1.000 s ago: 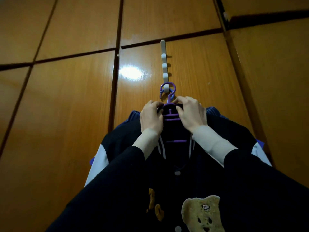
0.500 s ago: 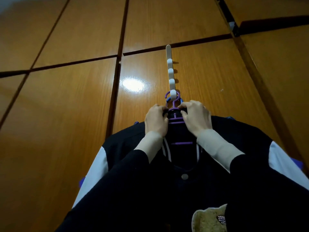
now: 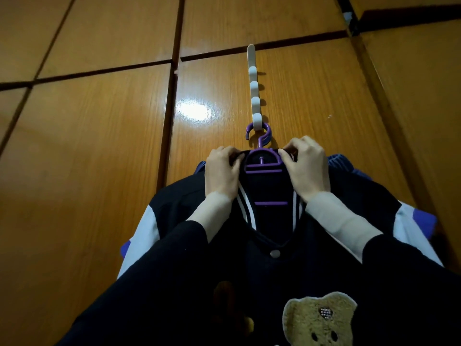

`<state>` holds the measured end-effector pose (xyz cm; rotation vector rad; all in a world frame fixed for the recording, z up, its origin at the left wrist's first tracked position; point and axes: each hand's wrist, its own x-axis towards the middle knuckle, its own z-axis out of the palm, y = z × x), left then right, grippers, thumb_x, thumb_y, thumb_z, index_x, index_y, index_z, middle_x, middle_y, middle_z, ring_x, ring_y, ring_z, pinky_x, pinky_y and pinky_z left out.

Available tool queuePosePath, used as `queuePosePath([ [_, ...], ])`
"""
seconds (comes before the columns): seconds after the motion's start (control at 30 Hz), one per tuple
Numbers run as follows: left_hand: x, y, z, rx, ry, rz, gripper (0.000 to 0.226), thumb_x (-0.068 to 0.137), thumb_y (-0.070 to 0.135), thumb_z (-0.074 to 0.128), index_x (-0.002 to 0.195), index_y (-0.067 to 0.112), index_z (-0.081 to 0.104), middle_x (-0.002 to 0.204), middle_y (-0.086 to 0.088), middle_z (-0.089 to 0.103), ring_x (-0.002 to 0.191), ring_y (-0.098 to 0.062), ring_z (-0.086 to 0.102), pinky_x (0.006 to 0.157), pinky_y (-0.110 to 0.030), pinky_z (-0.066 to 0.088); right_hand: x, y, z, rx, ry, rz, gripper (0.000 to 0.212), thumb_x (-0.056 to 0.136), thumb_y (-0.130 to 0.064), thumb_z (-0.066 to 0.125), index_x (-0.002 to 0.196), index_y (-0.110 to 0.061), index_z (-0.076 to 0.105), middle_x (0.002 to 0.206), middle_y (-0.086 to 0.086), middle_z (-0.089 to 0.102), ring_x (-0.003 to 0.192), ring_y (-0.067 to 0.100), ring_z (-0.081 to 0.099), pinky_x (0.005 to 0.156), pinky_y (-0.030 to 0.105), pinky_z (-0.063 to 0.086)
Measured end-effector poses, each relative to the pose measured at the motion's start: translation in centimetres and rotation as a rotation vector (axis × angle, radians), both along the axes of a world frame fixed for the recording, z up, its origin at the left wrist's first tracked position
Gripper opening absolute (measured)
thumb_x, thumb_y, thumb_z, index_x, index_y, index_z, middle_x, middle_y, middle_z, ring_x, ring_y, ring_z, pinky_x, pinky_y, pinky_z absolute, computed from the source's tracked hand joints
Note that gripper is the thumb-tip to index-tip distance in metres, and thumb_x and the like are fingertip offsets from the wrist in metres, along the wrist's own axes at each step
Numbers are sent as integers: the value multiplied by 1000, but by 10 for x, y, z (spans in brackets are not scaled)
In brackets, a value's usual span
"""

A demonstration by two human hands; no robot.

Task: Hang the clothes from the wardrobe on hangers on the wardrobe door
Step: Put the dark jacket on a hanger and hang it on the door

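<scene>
We have a single view, from a camera worn on the head, tilted up along the wooden wardrobe door (image 3: 311,96) from close in. The white hook rail (image 3: 255,96) sits just above centre, and both forearms reach in from the bottom edge. No second view overlaps it.

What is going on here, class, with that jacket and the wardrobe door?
A person is hanging a dark jacket on a purple hanger. The hanger's hook sits on the lowest peg of a white hook strip on the wardrobe door. The left hand and right hand pinch the collar either side.
</scene>
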<state>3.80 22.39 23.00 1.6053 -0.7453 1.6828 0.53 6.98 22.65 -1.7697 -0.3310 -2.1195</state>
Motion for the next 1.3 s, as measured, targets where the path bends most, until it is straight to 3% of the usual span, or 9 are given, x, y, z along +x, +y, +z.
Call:
queuePosePath([
  [0.2, -11, -3, 26, -66, 48, 20, 18, 89, 13, 60, 100, 4, 70, 99, -13, 70, 91, -26, 63, 87, -39, 51, -12, 0, 28, 49, 30, -48, 19, 90, -19, 58, 93, -2, 66, 97, 14, 62, 87, 24, 56, 69, 23, 34],
  [0.33, -7, -1, 18, 16, 175, -43, 20, 90, 18, 58, 99, 5, 71, 99, -10, 71, 93, -24, 64, 87, -37, 52, -5, 4, 15, 22, 158, -17, 23, 92, -24, 54, 94, -5, 67, 99, 13, 63, 92, 24, 56, 71, 26, 36],
  [0.5, -15, 15, -8, 57, 96, 19, 34, 94, 37, 48, 104, 12, 68, 103, -5, 67, 99, -22, 53, 89, -39, 42, -3, 18, -12, 0, 78, -114, 24, 93, -26, 48, 110, -15, 61, 112, 6, 56, 111, 23, 46, 91, 36, 30],
  [0.67, -19, 56, -29, -20, -33, 131, 27, 96, 25, 46, 106, 10, 66, 104, -5, 67, 103, -22, 53, 91, -35, 40, -6, 50, -19, -200, -15, -133, 18, 89, -19, 50, 102, -17, 63, 105, 2, 59, 103, 22, 51, 86, 33, 27],
  [0.9, -17, 120, -56, 51, 125, 178, 31, 93, 32, 52, 118, 16, 59, 116, -4, 59, 112, -20, 47, 93, -30, 38, -9, 99, -20, -377, 59, -107, 21, 87, -12, 49, 104, -17, 61, 110, 1, 58, 108, 21, 49, 91, 37, 28],
  [1.0, -13, 131, -70, 151, 221, 141, 42, 87, 39, 60, 123, 20, 52, 121, -2, 52, 113, -16, 44, 95, -30, 40, -10, 108, -18, -414, 217, -169, 26, 89, -14, 46, 111, -21, 57, 117, -2, 56, 117, 18, 43, 103, 39, 21],
  [1.1, -10, 134, -74, 139, 242, 43, 44, 80, 32, 69, 115, 17, 47, 115, -2, 53, 108, -16, 51, 91, -28, 46, -6, 111, -19, -516, 351, -254, 31, 91, -22, 46, 122, -26, 50, 126, -6, 52, 128, 14, 36, 113, 50, 5],
  [1.23, -12, 141, -75, 121, 238, -74, 44, 77, 17, 74, 113, 11, 48, 109, 0, 58, 105, -11, 55, 84, -12, 45, -2, 117, -18, -619, 426, -286, 34, 92, -36, 48, 126, -30, 47, 131, -7, 48, 131, 13, 34, 109, 62, -10],
  [1.3, -12, 145, -77, 83, 236, -113, 45, 77, 14, 73, 115, 10, 50, 112, -3, 60, 106, -10, 55, 86, -13, 46, -3, 119, -15, -630, 433, -287, 32, 92, -40, 47, 123, -31, 48, 128, -7, 50, 128, 14, 39, 107, 65, -11],
])
